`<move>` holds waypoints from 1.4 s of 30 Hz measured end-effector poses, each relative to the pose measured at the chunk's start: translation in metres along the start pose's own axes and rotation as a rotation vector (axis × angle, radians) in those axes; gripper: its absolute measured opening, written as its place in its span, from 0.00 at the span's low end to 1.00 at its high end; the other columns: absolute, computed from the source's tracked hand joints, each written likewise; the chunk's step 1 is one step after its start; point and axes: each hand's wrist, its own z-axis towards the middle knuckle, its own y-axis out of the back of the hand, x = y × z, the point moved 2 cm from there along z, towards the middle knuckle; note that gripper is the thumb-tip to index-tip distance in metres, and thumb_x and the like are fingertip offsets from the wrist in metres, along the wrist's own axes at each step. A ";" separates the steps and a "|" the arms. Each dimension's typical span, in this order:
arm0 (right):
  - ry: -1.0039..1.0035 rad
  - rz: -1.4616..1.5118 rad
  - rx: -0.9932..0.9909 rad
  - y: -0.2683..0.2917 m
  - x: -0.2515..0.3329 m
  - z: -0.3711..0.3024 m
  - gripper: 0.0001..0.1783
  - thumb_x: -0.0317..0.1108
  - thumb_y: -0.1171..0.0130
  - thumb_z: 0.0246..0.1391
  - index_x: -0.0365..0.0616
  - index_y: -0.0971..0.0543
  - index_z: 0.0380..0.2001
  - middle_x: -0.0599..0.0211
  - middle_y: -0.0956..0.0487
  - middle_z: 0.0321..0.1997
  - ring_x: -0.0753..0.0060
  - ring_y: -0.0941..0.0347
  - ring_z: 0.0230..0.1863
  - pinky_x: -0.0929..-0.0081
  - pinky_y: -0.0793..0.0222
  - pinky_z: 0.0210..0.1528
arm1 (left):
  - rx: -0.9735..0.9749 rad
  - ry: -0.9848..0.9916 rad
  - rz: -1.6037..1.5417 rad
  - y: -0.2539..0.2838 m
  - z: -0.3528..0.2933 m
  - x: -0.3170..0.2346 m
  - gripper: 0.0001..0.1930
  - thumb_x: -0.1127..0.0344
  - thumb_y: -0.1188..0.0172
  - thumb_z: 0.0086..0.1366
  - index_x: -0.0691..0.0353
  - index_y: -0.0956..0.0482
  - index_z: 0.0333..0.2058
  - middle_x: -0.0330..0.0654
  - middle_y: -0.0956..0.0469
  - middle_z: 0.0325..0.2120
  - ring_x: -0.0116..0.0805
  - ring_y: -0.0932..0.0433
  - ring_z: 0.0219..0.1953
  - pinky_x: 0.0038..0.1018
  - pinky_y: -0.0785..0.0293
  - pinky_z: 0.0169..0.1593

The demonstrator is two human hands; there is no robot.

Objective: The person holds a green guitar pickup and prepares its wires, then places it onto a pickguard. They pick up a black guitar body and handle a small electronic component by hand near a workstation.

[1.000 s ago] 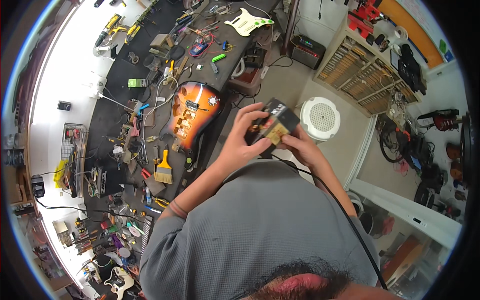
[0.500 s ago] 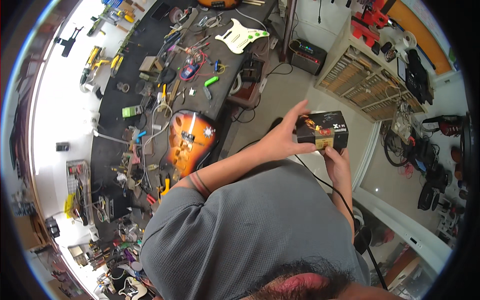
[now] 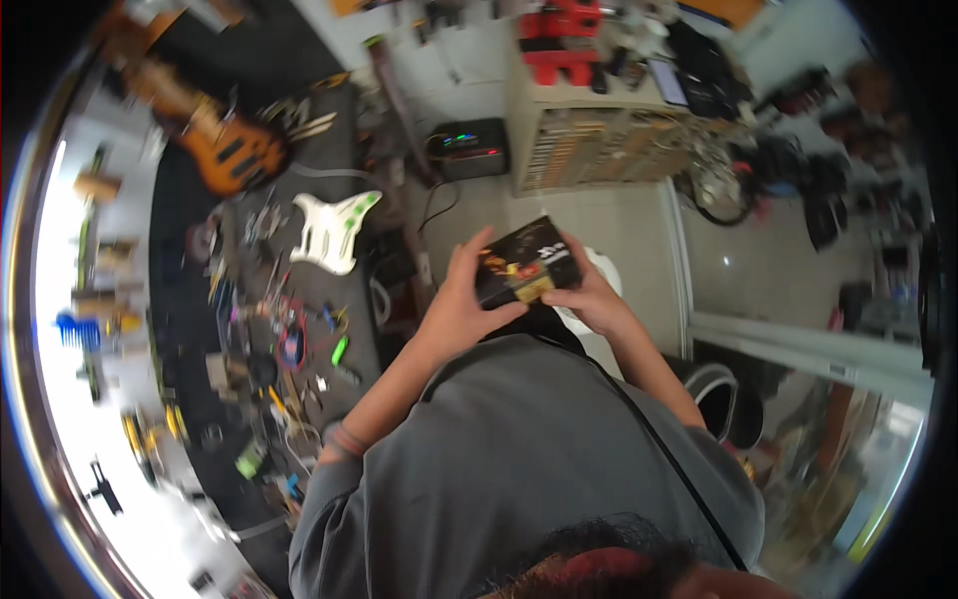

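A small black box (image 3: 524, 265) with orange and yellow print sits between both hands, held out in front of my chest above the floor. My left hand (image 3: 461, 299) grips its left side, fingers curled over the top edge. Against its right and lower side rests my right hand (image 3: 591, 295), thumb near the yellow corner patch. My grey shirt fills the lower middle of the view.
A dark workbench (image 3: 249, 329) on the left is strewn with several tools, wires and a white pickguard (image 3: 334, 230). An orange guitar body (image 3: 225, 150) lies at its far end. A small amplifier (image 3: 467, 148) and a shelf unit (image 3: 609, 140) stand ahead; a white round object (image 3: 611, 272) lies under the box.
The view has swung right and away from the workbench; the sunburst guitar body has dropped out of sight. Both hands have kept hold of the box throughout, now held over the floor.
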 end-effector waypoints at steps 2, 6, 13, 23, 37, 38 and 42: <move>0.044 0.020 -0.023 -0.002 0.012 0.011 0.65 0.26 0.18 0.48 0.45 0.48 0.82 0.58 0.38 0.80 0.60 0.37 0.79 0.61 0.35 0.77 | 0.043 -0.020 -0.011 0.005 0.014 -0.002 0.59 0.65 0.17 0.54 0.63 0.46 0.78 0.54 0.35 0.69 0.47 0.32 0.71 0.38 0.36 0.75; 0.101 0.004 -0.019 -0.005 0.031 0.028 0.64 0.28 0.18 0.49 0.43 0.49 0.82 0.57 0.39 0.81 0.60 0.38 0.79 0.62 0.35 0.77 | 0.058 -0.026 -0.017 0.017 0.039 0.000 0.58 0.67 0.18 0.55 0.60 0.46 0.79 0.54 0.36 0.71 0.48 0.34 0.73 0.39 0.37 0.75; 0.144 0.007 -0.052 -0.004 0.062 0.050 0.65 0.26 0.19 0.48 0.44 0.49 0.82 0.57 0.36 0.78 0.61 0.38 0.78 0.63 0.33 0.75 | 0.108 -0.069 -0.001 0.032 0.084 -0.008 0.59 0.70 0.18 0.53 0.59 0.47 0.79 0.54 0.37 0.72 0.49 0.35 0.74 0.42 0.39 0.77; 0.219 0.016 -0.183 0.060 0.110 0.064 0.64 0.25 0.18 0.47 0.44 0.49 0.81 0.58 0.34 0.76 0.63 0.37 0.77 0.65 0.33 0.75 | 0.203 -0.108 -0.297 -0.005 0.180 -0.005 0.57 0.67 0.18 0.56 0.58 0.47 0.79 0.51 0.34 0.69 0.45 0.29 0.70 0.41 0.32 0.73; 0.211 -0.108 0.023 0.396 0.296 0.127 0.47 0.46 0.33 0.66 0.43 0.43 0.80 0.56 0.29 0.75 0.59 0.30 0.74 0.60 0.29 0.71 | 0.212 0.127 -0.642 -0.206 0.423 -0.073 0.45 0.72 0.21 0.59 0.66 0.40 0.69 0.49 0.25 0.61 0.39 0.23 0.62 0.36 0.28 0.68; 0.253 -0.070 -0.025 0.437 0.326 0.141 0.44 0.50 0.36 0.69 0.43 0.40 0.79 0.54 0.27 0.73 0.58 0.27 0.71 0.60 0.27 0.70 | 0.173 0.134 -0.585 -0.227 0.447 -0.083 0.44 0.74 0.22 0.59 0.66 0.41 0.69 0.48 0.27 0.60 0.38 0.24 0.62 0.35 0.27 0.68; 0.377 -0.909 -0.599 0.617 0.386 0.248 0.30 0.52 0.40 0.73 0.40 0.26 0.66 0.58 0.16 0.56 0.59 0.18 0.57 0.62 0.24 0.61 | 0.065 0.077 -0.453 -0.291 0.537 -0.117 0.45 0.74 0.23 0.59 0.66 0.43 0.69 0.49 0.31 0.61 0.37 0.27 0.64 0.35 0.27 0.68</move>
